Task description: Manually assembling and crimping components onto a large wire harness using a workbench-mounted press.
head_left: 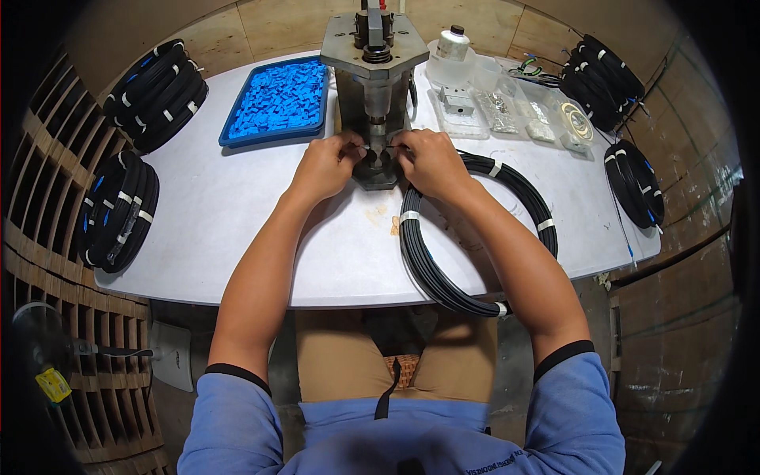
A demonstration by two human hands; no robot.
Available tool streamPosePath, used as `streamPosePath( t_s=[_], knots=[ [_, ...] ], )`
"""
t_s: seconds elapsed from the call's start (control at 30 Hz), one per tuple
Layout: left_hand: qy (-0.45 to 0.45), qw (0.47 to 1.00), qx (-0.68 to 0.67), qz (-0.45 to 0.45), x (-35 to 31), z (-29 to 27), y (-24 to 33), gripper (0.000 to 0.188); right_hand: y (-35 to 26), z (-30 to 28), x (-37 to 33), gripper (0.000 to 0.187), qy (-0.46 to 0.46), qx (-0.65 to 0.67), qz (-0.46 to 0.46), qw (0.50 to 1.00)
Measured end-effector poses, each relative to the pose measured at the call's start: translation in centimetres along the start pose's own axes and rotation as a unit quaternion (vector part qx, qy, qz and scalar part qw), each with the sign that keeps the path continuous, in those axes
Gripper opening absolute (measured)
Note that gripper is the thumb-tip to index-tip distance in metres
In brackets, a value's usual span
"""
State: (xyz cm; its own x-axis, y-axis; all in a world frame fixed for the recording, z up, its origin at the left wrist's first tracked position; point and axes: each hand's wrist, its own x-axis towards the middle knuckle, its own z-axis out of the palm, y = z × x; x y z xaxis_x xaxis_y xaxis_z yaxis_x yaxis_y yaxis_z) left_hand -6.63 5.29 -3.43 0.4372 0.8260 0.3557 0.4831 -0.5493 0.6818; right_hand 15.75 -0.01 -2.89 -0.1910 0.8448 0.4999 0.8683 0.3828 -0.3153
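A metal bench press (374, 75) stands at the back middle of the white table, its ram coming down over a small dark base. My left hand (328, 164) is at the left of the ram's tip, fingers pinched on something too small to make out. On the other side, my right hand (433, 162) pinches the end of a black cable close to the press. That cable appears to run to a coil of black cable (418, 257), bound with white bands, lying under my right forearm and reaching past the table's front edge.
A dark blue tray (273, 140) of small blue parts lies left of the press. To the right are a white bottle (454, 43), clear tubs (576, 143) and bags of small parts (497, 111). More cable coils (119, 210) (633, 184) sit along both sides.
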Motion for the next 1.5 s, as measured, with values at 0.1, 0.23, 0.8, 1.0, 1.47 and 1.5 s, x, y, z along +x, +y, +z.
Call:
streamPosePath(
  t_s=[0.1, 0.23, 0.8, 1.0, 1.47, 1.5],
  knots=[
    [-0.002, 1.0, 0.004, -0.004, 0.0, -0.1, 0.2, 0.019, 0.1, 0.0, 0.0, 0.015, 0.001, 0.002, 0.0, 1.0],
    [-0.004, 1.0, 0.002, -0.007, 0.0, 0.0, 0.1, 0.02, 0.2, 0.1, -0.1, 0.014, 0.005, 0.002, -0.006, 1.0],
    [0.003, 1.0, 0.015, 0.011, 0.1, 0.0, 0.0, 0.019, 0.0, -0.5, 0.0, 0.019, -0.001, -0.017, -0.027, 0.999],
    [0.002, 1.0, 0.022, 0.009, 0.0, -0.1, 0.3, 0.018, -0.2, -0.6, 0.0, 0.019, -0.003, -0.015, -0.028, 0.999],
    [0.009, 1.0, 0.024, 0.008, -0.2, 0.0, 0.1, 0.02, 0.1, 0.1, 0.1, 0.012, 0.017, -0.012, -0.021, 1.0],
    [0.006, 1.0, 0.023, 0.003, -0.2, 0.0, 0.1, 0.019, 0.2, 0.2, 0.1, 0.012, 0.019, -0.011, -0.022, 1.0]
  ],
)
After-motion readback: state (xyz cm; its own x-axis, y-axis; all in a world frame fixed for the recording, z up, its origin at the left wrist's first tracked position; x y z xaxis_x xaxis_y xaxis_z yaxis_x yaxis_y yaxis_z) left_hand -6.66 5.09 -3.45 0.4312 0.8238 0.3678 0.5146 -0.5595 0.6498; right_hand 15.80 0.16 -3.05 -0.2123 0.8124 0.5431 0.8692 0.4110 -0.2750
